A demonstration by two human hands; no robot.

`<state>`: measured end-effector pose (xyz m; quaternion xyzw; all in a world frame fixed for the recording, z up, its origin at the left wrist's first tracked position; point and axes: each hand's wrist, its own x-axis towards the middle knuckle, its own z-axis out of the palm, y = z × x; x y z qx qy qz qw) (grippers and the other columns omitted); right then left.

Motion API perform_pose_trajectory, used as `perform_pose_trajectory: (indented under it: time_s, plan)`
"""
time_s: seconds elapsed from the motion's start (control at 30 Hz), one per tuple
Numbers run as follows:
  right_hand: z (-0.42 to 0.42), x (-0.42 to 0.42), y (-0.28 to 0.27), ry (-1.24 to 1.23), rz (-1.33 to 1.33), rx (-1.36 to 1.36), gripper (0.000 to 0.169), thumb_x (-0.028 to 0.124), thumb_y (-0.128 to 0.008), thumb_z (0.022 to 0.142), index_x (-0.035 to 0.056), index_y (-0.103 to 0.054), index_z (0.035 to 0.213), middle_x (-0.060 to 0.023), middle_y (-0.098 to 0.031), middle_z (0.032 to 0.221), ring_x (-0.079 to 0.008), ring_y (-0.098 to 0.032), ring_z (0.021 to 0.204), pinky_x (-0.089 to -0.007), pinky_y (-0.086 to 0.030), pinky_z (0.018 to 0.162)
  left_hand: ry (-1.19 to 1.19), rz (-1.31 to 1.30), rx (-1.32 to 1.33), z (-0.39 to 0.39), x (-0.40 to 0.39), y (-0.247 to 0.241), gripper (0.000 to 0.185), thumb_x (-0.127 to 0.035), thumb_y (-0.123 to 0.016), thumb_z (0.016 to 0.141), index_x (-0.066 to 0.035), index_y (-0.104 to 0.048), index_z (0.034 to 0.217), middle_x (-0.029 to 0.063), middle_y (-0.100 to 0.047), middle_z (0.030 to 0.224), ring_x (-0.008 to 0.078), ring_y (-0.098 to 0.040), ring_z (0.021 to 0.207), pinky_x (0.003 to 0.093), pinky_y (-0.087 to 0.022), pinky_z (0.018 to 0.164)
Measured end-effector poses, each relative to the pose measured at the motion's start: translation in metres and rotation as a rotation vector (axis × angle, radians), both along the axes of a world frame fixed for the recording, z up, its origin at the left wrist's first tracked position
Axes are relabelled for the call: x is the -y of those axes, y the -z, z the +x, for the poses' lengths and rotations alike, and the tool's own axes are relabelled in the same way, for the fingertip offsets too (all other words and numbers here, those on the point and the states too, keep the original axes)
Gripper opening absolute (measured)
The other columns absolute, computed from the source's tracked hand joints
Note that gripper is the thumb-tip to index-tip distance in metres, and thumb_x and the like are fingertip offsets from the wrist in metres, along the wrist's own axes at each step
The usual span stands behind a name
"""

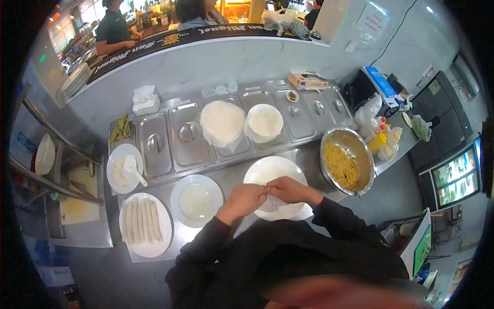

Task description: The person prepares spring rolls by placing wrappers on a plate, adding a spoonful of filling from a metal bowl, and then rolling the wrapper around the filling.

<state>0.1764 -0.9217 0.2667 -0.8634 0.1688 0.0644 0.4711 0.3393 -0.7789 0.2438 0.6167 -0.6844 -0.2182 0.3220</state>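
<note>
My left hand [246,200] and my right hand [288,190] meet over a large white plate [296,166], fingertips pinched together. A thin pale sheet seems to hang from the fingers, though its edges are hard to make out. To the right, a metal bowl [365,154] holds a yellow-brown filling [341,166]. Beside my left hand stands a white bowl of cloudy liquid [197,201]. Several pale rolls [142,221] lie side by side on an oval white plate [166,235]. Behind the hands are a stack of round white wrappers [222,123] and a white bowl with pale contents [265,121].
Lidded steel food pans [155,143] line the back of the counter. A white plate with a white spoon [131,165] sits at left. Squeeze bottles [377,143] stand beyond the metal bowl. Behind the low wall are other people, one in a dark shirt [112,29].
</note>
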Motion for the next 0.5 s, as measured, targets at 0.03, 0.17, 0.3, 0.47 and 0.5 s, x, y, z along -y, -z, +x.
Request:
perform_pose_trajectory:
  time_s: [0.03,0.17,0.3,0.47,0.5]
  plan:
    - [0.001,0.000,0.003,0.009,0.037,0.014,0.033,0.028,-0.049,0.098,-0.0005,-0.065,0.092,-0.0213,-0.065,0.084,-0.0357,-0.060,0.076,-0.0414,-0.047,0.073,-0.011,-0.017,0.004,0.001,0.002,0.003,0.026,-0.027,-0.052,0.096,-0.004,-0.061,0.088,0.0191,-0.064,0.084,0.0418,-0.061,0.083,0.0507,-0.048,0.072]
    - [0.007,0.000,0.024,0.437,0.497,-0.111,0.035,0.028,-0.051,0.099,-0.0040,-0.061,0.088,-0.0103,-0.058,0.069,-0.0212,-0.052,0.066,-0.0377,-0.046,0.067,-0.107,-0.076,-0.032,0.003,0.007,0.020,0.024,-0.026,-0.051,0.096,-0.005,-0.060,0.089,0.0188,-0.062,0.084,0.0427,-0.060,0.082,0.0508,-0.047,0.071]
    - [0.005,0.010,0.027,0.135,0.330,0.114,0.038,0.033,-0.057,0.098,-0.0035,-0.062,0.092,-0.0082,-0.058,0.070,-0.0166,-0.052,0.067,-0.0350,-0.046,0.066,-0.066,0.067,-0.082,0.010,0.008,0.023,0.026,-0.031,-0.054,0.096,-0.006,-0.060,0.093,0.0185,-0.063,0.084,0.0431,-0.061,0.083,0.0504,-0.048,0.072]
    - [0.003,0.027,0.018,-0.307,0.021,-0.152,0.035,0.033,-0.066,0.093,-0.0010,-0.066,0.094,-0.0234,-0.065,0.081,-0.0307,-0.061,0.071,-0.0407,-0.046,0.068,0.162,0.160,-0.009,0.015,0.009,0.014,0.028,-0.035,-0.059,0.093,-0.007,-0.064,0.094,0.0180,-0.066,0.083,0.0414,-0.064,0.080,0.0501,-0.049,0.069]
    - [0.004,0.029,0.019,-0.306,0.019,-0.169,0.034,0.033,-0.066,0.093,-0.0009,-0.066,0.093,-0.0225,-0.064,0.079,-0.0289,-0.061,0.070,-0.0401,-0.046,0.068,0.182,0.192,-0.006,0.016,0.013,0.014,0.028,-0.034,-0.059,0.093,-0.007,-0.065,0.094,0.0179,-0.066,0.081,0.0408,-0.064,0.078,0.0494,-0.049,0.068]
